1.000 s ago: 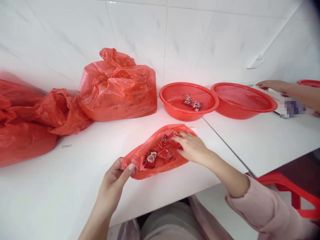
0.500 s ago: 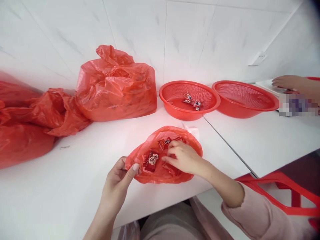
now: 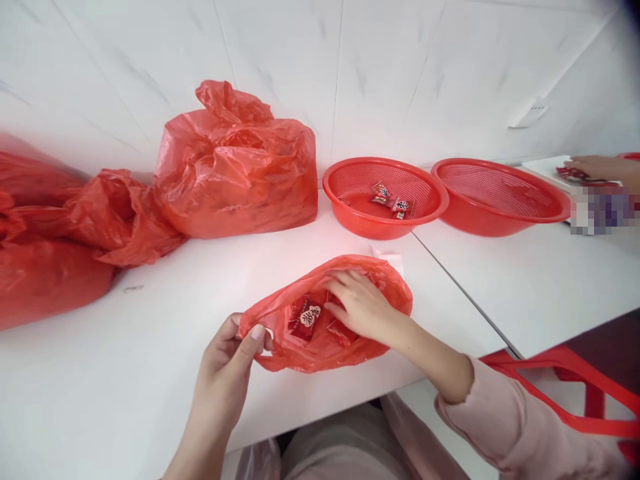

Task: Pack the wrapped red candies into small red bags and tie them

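Head view: left hand, bare, thumb uppermost, pinched the left end of the rim of an open red bag between thumb and fingers. Right hand, bare, back uppermost, reached inside the bag's mouth with fingers bent; whether they gripped anything could not be told. Right forearm slanted in from the lower right, crossing the bag's near rim; pink sleeve pushed up.

Open bag: lay on a white table, mouth facing up. Contents: one dark red packet with pale printing, left of the right hand; further red packets, partly covered by that hand.

Surroundings: white paper, just behind the open bag. Large red bag, top gathered, by the tiled wall. Other red bags, heaped at the left edge. Near basket, red, meshed, a few small packets inside. Far basket, red, close against its right side. Co-worker's hand, beyond both, over red wrappers. Red stool, lower right, partly hidden by the sleeve.
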A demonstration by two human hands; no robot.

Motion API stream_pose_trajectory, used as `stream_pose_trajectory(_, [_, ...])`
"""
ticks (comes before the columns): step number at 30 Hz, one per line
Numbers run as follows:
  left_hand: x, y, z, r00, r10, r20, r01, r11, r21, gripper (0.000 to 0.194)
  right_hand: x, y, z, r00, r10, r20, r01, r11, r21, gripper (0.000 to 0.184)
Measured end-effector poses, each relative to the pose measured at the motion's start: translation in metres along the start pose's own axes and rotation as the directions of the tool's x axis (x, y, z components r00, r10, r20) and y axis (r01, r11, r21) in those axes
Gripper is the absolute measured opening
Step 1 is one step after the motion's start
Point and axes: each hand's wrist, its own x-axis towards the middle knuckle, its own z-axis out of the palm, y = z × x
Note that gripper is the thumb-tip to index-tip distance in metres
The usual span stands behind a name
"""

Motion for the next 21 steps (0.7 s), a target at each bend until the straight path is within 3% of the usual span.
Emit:
stream_pose_trajectory(3, [0.000,-0.001,0.001,1.000,0.003,0.009,-0.003,1.000,0.000,0.028,-0.002,-0.014,0.003,0.993,-0.116,-0.007,0.116,0.989,0.096,0.035])
stream_pose_trajectory(5, [0.000,-0.001,0.000,1.000,0.001,0.011,-0.001,1.000,0.004,0.028,-0.001,-0.016,0.007,0.992,-0.124,-0.003,0.123,0.985,0.123,0.035])
stream_pose_trajectory(12, [-0.001,-0.003,-0.003,1.000,0.007,-0.019,-0.007,1.000,0.002,0.028,0.004,-0.003,0.013,0.999,0.006,0.043,-0.019,0.953,0.303,0.023])
stream_pose_trajectory(17, [0.001,-0.005,-0.003,0.999,-0.004,-0.034,0.005,1.000,0.003,0.029,0.005,-0.005,0.005,0.999,0.007,0.038,-0.024,0.868,0.496,0.007])
stream_pose_trajectory(21, [0.002,-0.004,-0.004,0.998,0.011,-0.054,-0.012,1.000,-0.005,0.029,0.001,-0.002,-0.007,0.994,0.104,0.017,-0.094,0.807,0.584,0.024])
